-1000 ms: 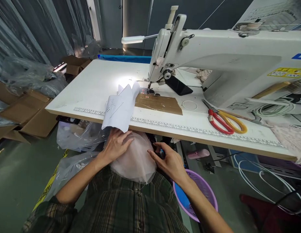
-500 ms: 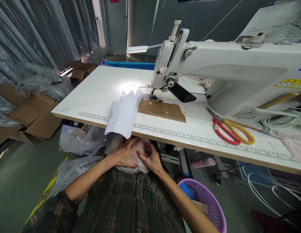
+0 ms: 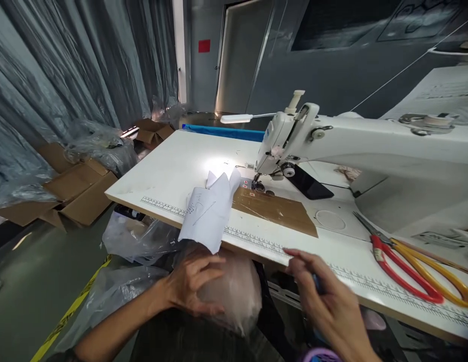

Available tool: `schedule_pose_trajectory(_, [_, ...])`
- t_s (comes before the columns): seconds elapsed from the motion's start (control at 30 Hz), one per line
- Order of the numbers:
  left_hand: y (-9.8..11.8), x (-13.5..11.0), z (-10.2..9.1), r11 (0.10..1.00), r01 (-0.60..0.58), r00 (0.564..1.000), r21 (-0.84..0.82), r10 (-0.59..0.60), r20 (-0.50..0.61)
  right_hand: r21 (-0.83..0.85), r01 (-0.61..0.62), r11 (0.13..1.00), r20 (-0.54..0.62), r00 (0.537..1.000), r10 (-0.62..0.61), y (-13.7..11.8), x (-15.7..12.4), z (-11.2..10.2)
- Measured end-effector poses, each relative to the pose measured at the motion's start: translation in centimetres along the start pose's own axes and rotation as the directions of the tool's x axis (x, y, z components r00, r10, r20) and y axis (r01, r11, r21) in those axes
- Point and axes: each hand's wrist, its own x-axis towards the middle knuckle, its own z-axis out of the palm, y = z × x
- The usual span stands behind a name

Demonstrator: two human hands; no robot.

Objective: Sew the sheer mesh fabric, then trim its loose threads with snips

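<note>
My left hand [image 3: 194, 281] rests on a bundle of sheer white fabric [image 3: 234, 291] in my lap, fingers curled over it below the table edge. My right hand [image 3: 324, 301] is raised at the front edge of the white sewing table [image 3: 173, 171], blurred by motion, with something small and blue between its fingers. A folded white paper piece [image 3: 209, 213] with pen marks hangs over the table edge just above my left hand. The white sewing machine [image 3: 370, 156] stands behind, its needle beside a brown cardboard sheet [image 3: 275, 211].
Red and yellow scissors [image 3: 411, 269] lie on the table at right. A black phone [image 3: 307, 183] sits under the machine arm. Cardboard boxes [image 3: 79, 188] and plastic bags [image 3: 136, 236] crowd the floor at left. A purple basket rim [image 3: 320, 354] shows at the bottom.
My right hand has left the fabric bundle and risen to the right, up to the table edge. The view has tilted upward. My left hand stays on the fabric.
</note>
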Motion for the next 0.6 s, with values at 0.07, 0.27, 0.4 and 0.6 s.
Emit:
schedule_pose_trajectory(0.07, [0.4, 0.6, -1.6, 0.993, -0.070, 0.969, 0.095, 0.091, -0.229, -0.243, -0.009, 0.970, -0.033, 0.999, 0.001, 0.9, 2.2, -1.0])
schedule_pose_trajectory(0.27, [-0.3, 3.1, -5.6, 0.896, 0.029, 0.945, 0.443, 0.120, -0.304, -0.405, 0.216, 0.888, -0.148, 0.944, -0.296, 1.3, 4.7, 0.8])
schedule_pose_trajectory(0.4, [-2.1, 4.5, -5.6, 0.835, -0.058, 0.998, 0.547, 0.043, 0.041, -0.090, 0.251, 0.964, -0.088, 0.962, -0.258, -0.8, 3.7, 2.6])
schedule_pose_trajectory(0.6, [-2.4, 3.9, -3.0, 0.803, 0.064, 0.996, 0.592, -0.015, -0.087, -0.123, 0.411, 0.903, 0.057, 0.912, -0.407, -2.8, 2.2, 5.0])
